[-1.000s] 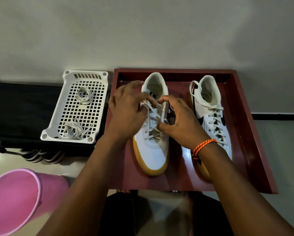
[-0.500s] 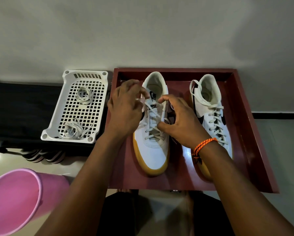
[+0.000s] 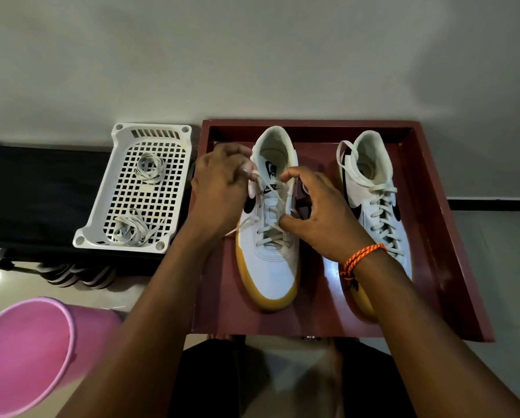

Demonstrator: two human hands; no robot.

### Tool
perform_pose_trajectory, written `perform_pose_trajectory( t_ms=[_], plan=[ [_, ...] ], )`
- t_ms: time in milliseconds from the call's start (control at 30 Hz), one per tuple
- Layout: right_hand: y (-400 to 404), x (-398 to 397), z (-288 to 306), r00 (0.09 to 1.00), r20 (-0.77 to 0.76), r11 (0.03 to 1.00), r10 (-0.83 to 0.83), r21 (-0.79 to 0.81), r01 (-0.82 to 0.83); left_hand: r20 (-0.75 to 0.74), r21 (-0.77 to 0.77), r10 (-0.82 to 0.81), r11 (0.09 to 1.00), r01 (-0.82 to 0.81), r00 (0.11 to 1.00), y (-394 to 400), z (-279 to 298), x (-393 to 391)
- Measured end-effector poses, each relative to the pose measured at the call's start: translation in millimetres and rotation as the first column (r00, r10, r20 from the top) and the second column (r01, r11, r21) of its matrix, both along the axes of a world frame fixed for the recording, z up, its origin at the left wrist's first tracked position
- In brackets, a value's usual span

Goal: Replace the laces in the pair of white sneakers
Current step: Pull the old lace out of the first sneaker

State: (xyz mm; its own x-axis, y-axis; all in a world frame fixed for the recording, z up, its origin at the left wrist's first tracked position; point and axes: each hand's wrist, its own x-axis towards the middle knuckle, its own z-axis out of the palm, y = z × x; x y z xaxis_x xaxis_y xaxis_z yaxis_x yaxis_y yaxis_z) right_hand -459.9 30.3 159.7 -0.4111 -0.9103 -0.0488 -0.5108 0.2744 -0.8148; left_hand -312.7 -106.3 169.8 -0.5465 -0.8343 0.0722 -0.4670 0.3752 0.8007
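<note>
A red tray [image 3: 451,236] lies in the middle of the view, and two white sneakers stand in it side by side, toes toward the person. The left sneaker [image 3: 270,260] is at the centre of the tray; the right sneaker [image 3: 370,188] is at 3 o'clock from it, near the tray's right wall.

The left hand [image 3: 219,191] is at 9 o'clock of the left sneaker's opening. Its fingers are curled and they pinch the lace [image 3: 260,179] close to the top eyelets — the lace runs from the fingertips down across the tongue. A loose part of this lace comes out at the sneaker's left side, under the wrist.

The right hand [image 3: 322,215] is over the right edge of the same sneaker. Its thumb and forefinger are bent toward each other like a claw, the forefinger near the tongue label and the thumb on the lacing lower down. I cannot tell if they really pinch the lace. An orange bracelet [image 3: 364,257] is around this wrist.

The right sneaker is fully laced, and a loop of its lace lies over the heel opening.

At 9 o'clock from the tray a white basket [image 3: 126,140] sits on a black tabletop [image 3: 35,191], holding two bundles of laces [image 3: 150,170]. At 7 o'clock is a pink bucket [image 3: 26,354].
</note>
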Motion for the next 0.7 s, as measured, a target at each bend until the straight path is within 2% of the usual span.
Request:
perform_pose_trajectory(
  t_ms=[100,233,367,467,533,633,700],
  plan=[
    [-0.1,-0.6,-0.6,1.0,0.007,1.0,0.002,0.001,-0.002,-0.163,0.192,0.047,0.981,-0.015,0.986,5.5,9.1,1.2],
    [0.0,-1.3,-0.1,1.0,0.009,1.0,-0.002,0.012,0.002,-0.408,0.48,0.137,0.873,0.085,0.903,18.9,27.1,-4.9],
    [0.7,0.0,2.0,1.0,-0.002,1.0,0.0,0.02,0.0,-0.5,0.553,0.233,0.827,0.1,0.834,15.1,26.4,-0.6],
    [0.8,0.5,2.5,1.0,-0.006,1.0,-0.005,0.021,0.006,-0.46,0.602,0.299,0.797,0.047,0.836,13.4,25.5,-3.9],
    [1.5,-0.1,1.7,1.0,0.0,1.0,-0.006,0.019,0.006,-0.399,0.556,0.341,0.828,-0.071,0.851,7.3,23.2,-4.0],
    [1.8,-0.6,0.4,1.0,-0.004,1.0,-0.01,0.015,0.01,-0.238,0.317,0.293,0.925,-0.211,0.926,-2.9,16.6,2.8],
    [0.8,-0.2,-0.2,1.0,-0.011,1.0,-0.011,0.017,0.011,-0.086,0.266,0.225,0.944,-0.195,0.971,-3.9,12.8,7.9]
  ],
)
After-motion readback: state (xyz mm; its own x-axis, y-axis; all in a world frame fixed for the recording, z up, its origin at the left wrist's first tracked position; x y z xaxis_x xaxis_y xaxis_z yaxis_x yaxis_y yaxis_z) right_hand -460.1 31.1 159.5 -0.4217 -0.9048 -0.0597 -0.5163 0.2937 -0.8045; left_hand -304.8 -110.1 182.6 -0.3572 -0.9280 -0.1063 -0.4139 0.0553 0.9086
